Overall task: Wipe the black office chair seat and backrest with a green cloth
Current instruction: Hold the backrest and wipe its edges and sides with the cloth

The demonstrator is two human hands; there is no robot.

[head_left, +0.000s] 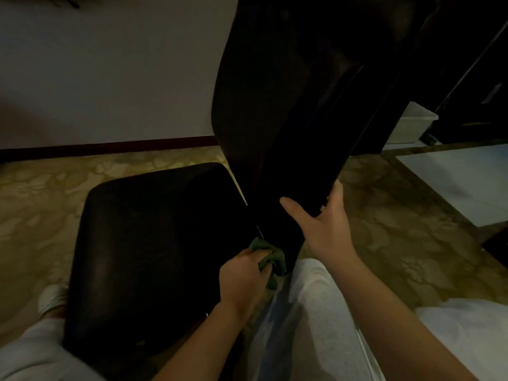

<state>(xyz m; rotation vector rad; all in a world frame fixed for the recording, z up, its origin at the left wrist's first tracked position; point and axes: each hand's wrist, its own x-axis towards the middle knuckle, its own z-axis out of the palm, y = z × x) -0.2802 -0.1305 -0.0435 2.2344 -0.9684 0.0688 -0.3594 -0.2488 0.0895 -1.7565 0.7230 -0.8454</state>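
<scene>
Now your left hand [242, 276] has its fingers curled round the green cloth [268, 253], which is bunched into a wad with a loose end hanging below your knuckles. The cloth sits low on the chair, against the bottom of the backrest [275, 105] and just beside the rear edge of the seat [148, 237].

Your right hand [321, 224] grips the near side edge of the backrest a little higher up. Its thumb [288, 206] lies across the front face and the fingers wrap round behind the edge, mostly hidden. The backrest rises tilted from the middle of the view to the top, very dark, so its surface detail is hard to make out. The seat spreads out to the left of the cloth, black with a faint sheen.

Your leg in pale trousers [302, 312] is just beside the chair, under your right forearm, and a light shoe [52, 296] shows at the seat's left corner. The chair stands on a patterned yellowish carpet [41, 202]. Behind it are a plain wall [110, 78] with a dark skirting board [110, 146], and a white box [412, 127] sits on the floor to the right.
</scene>
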